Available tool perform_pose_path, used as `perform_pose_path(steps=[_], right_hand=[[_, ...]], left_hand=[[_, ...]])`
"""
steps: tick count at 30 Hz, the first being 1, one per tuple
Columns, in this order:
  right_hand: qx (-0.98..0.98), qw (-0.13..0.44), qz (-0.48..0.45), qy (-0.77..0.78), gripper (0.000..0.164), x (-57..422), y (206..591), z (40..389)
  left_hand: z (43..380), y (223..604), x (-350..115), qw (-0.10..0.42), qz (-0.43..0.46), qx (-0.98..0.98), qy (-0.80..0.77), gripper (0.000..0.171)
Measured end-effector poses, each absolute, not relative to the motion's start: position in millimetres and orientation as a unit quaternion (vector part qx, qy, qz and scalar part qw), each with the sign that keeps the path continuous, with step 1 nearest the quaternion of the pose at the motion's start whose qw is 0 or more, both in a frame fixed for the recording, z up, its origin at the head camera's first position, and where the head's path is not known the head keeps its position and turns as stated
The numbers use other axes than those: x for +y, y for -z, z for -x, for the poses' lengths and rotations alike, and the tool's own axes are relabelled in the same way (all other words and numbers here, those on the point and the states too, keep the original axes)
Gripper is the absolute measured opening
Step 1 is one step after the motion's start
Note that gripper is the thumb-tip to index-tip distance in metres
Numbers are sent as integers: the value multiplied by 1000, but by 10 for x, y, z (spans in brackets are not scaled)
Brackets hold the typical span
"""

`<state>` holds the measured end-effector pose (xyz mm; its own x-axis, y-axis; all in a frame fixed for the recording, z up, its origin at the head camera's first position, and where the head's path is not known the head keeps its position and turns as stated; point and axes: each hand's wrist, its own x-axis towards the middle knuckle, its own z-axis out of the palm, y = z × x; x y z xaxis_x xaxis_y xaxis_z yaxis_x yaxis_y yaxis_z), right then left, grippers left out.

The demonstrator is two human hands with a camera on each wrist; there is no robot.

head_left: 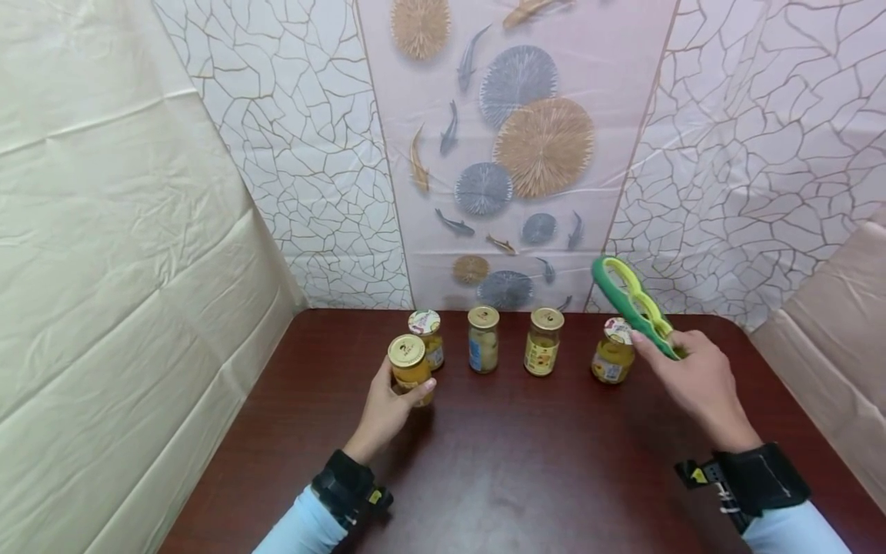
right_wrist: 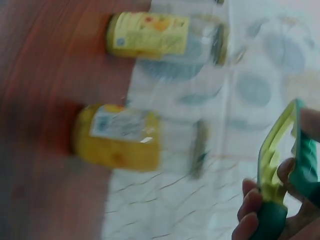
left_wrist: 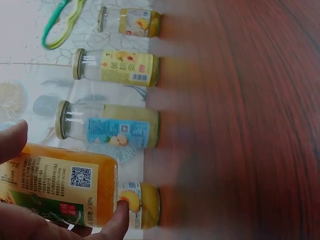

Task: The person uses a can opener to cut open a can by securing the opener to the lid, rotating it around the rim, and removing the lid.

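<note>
My left hand grips a glass jar with a gold lid and orange contents, fingers and thumb around its body. In the left wrist view the held jar shows a QR code and appears raised off the table. My right hand holds a green and yellow-green jar opener in the air near the rightmost jar. The opener's toothed inner edges show in the right wrist view, with no lid between them.
Along the back of the dark wooden table stand a patterned-lid jar behind the held one, a gold-lidded jar with a blue label, and a yellow-labelled jar. A patterned cloth hangs behind them.
</note>
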<state>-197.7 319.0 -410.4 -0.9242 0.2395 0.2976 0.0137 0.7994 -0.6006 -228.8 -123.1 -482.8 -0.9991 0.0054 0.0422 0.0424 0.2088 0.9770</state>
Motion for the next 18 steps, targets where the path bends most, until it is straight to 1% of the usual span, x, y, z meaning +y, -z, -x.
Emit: perform_pose_path(steps=[4,6,9,13,15,18], right_hand=[[-931,226,-6,-287,47,2918,3957,1883],[-931,238,-43,-275,43,2797,3901,1846],[-927,252,-90,-261,32,2648,3853,1801],[-920,278,-130,-243,30,2517,3839,1759],[-917,292,-142,-233,35,2477,3841,1748],[-917,295,-142,-229,38,2433,3842,1739]], left_hand=[[2281,4806,-1196,23,35,-779,625,73],[2282,4800,-1179,28,50,-785,617,74],[2275,4791,-1156,32,66,-790,609,74],[2256,4782,-1131,28,75,-786,612,73],[2246,4777,-1121,31,79,-787,611,72],[2238,4773,-1109,36,88,-786,610,69]])
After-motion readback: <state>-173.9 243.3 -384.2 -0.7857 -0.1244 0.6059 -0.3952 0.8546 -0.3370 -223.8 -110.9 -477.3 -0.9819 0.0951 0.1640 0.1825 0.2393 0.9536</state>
